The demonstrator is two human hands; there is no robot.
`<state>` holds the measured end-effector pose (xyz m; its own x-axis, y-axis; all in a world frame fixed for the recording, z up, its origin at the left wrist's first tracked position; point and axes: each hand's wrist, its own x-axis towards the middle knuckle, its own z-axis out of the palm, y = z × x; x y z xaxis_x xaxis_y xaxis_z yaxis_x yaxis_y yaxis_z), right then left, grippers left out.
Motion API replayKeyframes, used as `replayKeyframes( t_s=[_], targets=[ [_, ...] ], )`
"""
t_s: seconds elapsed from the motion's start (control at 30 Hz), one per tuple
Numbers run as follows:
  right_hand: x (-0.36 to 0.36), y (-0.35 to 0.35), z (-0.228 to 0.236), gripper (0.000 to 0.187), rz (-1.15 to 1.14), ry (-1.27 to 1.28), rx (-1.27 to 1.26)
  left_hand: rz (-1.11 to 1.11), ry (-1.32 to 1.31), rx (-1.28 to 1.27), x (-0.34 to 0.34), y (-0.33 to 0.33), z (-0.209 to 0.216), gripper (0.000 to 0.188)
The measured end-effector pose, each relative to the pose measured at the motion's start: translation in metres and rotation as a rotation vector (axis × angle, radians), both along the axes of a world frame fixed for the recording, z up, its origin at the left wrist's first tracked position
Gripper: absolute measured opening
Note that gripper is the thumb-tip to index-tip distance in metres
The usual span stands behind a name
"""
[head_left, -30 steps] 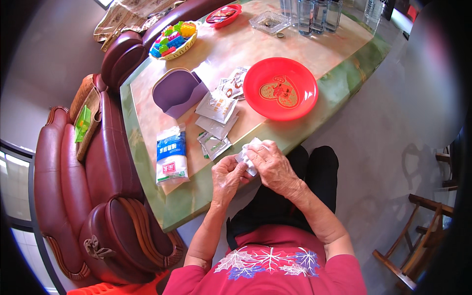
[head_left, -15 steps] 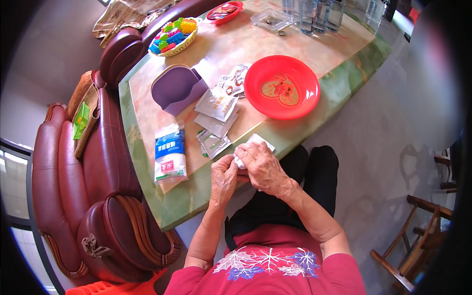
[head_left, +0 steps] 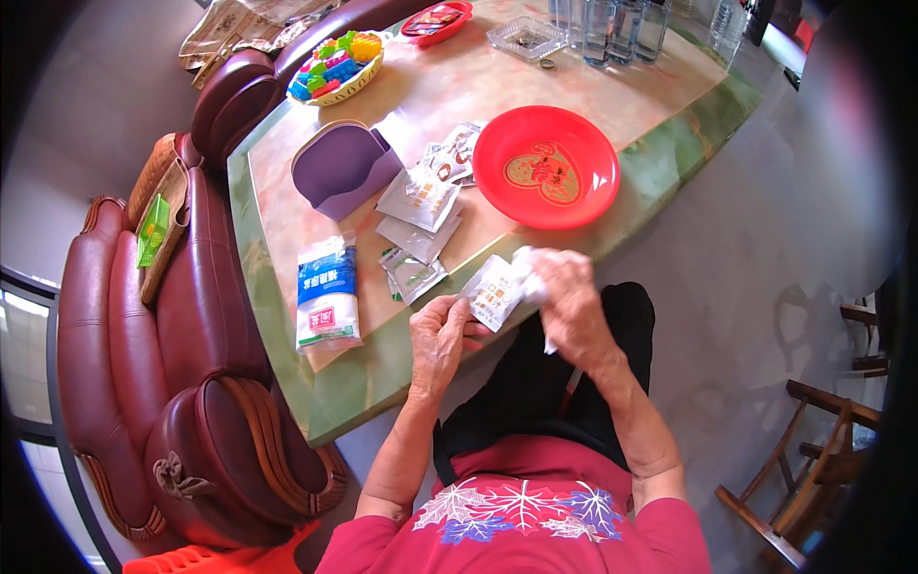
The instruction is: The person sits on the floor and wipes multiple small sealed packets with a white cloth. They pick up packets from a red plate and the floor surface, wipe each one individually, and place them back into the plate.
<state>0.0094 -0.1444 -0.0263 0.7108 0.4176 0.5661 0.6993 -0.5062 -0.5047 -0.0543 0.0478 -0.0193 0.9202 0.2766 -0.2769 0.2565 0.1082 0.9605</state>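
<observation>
My left hand (head_left: 437, 342) pinches the lower corner of a small white printed sachet (head_left: 491, 297) at the table's near edge. Bunched in my right hand (head_left: 576, 311) is a white tissue (head_left: 528, 271), which touches or overlaps the sachet's right side. Motion blurs that hand a little. Just beyond the left hand lie a green-and-white sachet (head_left: 415, 275) and a loose stack of white sachets (head_left: 419, 199). More small packets (head_left: 454, 153) lie behind them. A red round plate (head_left: 547, 206) with a gold design sits beyond my right hand.
A blue-and-white plastic bag (head_left: 327, 295) lies left, near a purple holder (head_left: 344, 170). Farther back are a basket of toy blocks (head_left: 337, 72), a red dish (head_left: 437, 21), a clear tray (head_left: 526, 36) and several glasses (head_left: 612, 33). A maroon sofa (head_left: 210, 277) flanks the table; a wooden stool (head_left: 803, 469) stands right.
My right hand has moved right with the tissue, and the printed face of the sachet now shows. My left hand stays nearly in place. The view has shifted slightly.
</observation>
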Motion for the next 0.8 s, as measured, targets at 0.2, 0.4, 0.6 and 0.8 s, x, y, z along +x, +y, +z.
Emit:
replayKeyframes(
  t_s=[0.2, 0.4, 0.6, 0.8],
  targets=[
    [-0.037, 0.023, -0.002, 0.039, 0.267, -0.009, -0.012, -0.018, -0.038, 0.015, -0.001, 0.004, -0.007, 0.023],
    [-0.035, -0.016, 0.009, 0.035, 0.257, 0.077, -0.148, 0.004, 0.015, 0.015, 0.0, -0.004, 0.006, 0.026],
    [-0.032, -0.011, 0.023, 0.045, 0.188, 0.107, -0.014, -0.002, 0.013, 0.049, 0.001, -0.005, 0.004, 0.025],
    [-0.026, 0.046, -0.003, 0.045, 0.17, -0.018, -0.097, -0.01, -0.035, 0.074, 0.001, 0.0, -0.001, 0.024]
  ],
)
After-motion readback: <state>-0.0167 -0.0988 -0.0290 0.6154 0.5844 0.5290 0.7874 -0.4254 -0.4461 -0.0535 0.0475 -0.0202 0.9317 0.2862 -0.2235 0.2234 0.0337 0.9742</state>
